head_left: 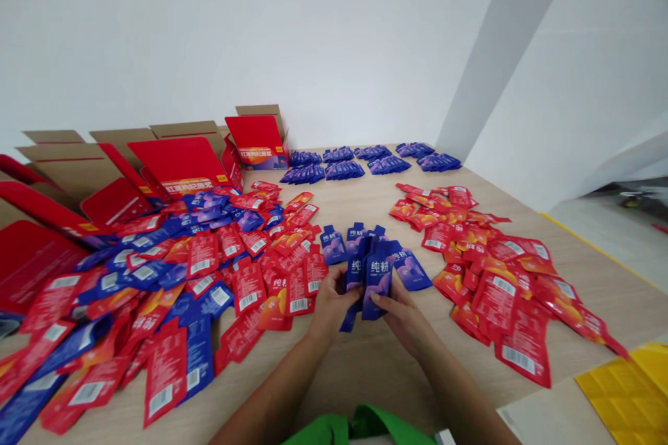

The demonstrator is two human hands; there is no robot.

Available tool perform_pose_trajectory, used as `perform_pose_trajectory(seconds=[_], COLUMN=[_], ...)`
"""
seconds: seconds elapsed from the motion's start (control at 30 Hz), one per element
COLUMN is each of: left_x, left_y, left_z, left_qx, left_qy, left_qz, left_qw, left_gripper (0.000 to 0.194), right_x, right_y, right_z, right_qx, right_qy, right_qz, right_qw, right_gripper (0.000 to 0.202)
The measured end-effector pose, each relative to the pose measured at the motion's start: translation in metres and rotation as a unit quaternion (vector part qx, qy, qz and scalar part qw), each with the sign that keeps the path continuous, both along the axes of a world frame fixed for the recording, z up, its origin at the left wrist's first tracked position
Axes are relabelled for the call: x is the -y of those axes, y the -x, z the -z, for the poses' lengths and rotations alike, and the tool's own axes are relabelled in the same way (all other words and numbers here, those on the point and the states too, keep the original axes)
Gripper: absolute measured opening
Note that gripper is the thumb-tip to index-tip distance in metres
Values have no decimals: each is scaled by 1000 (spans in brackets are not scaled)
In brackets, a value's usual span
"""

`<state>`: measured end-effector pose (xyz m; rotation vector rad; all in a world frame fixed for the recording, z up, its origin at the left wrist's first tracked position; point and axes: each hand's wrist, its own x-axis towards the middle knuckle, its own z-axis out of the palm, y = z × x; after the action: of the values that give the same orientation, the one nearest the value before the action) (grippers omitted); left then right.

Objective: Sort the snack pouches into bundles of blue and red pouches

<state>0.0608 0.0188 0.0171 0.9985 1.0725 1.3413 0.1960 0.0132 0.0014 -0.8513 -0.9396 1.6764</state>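
Observation:
At the middle of the table, my left hand (334, 302) is closed round some blue pouches (355, 271). Beside it, my right hand (404, 309) grips a blue pouch (378, 281) with the thumb on its front. The two held groups touch each other, upright with their fronts toward me; how many there are is hard to tell. Just behind the hands, several more blue pouches (332, 246) lie flat on the table (344, 195), one of them (412, 270) beside my right hand.
Mixed red and blue pouches (203, 254) cover the left side. A pile of red pouches (495, 295) lies on the right. Open red boxes (255, 142) stand along the back left. Blue pouches in neat rows (344, 170) lie at the back. Something yellow (626, 389) is at the lower right.

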Motion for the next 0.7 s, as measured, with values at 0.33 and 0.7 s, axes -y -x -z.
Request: perform_pose_trajectory(seconds=[0.33,0.7], left_x=[5,-11], left_y=[8,-11], left_z=[32,19], left_qx=[-142,-336], left_qy=[-99,-33], left_qz=[53,45], left_qw=[983,940], left_gripper=[45,42], right_x=[-4,-23], right_y=[-10,-5], right_z=[41,31], right_qx=[241,335], right_qy=[-209,-186], right_qz=[66,109], right_qw=[946,917], right_gripper=[51,45])
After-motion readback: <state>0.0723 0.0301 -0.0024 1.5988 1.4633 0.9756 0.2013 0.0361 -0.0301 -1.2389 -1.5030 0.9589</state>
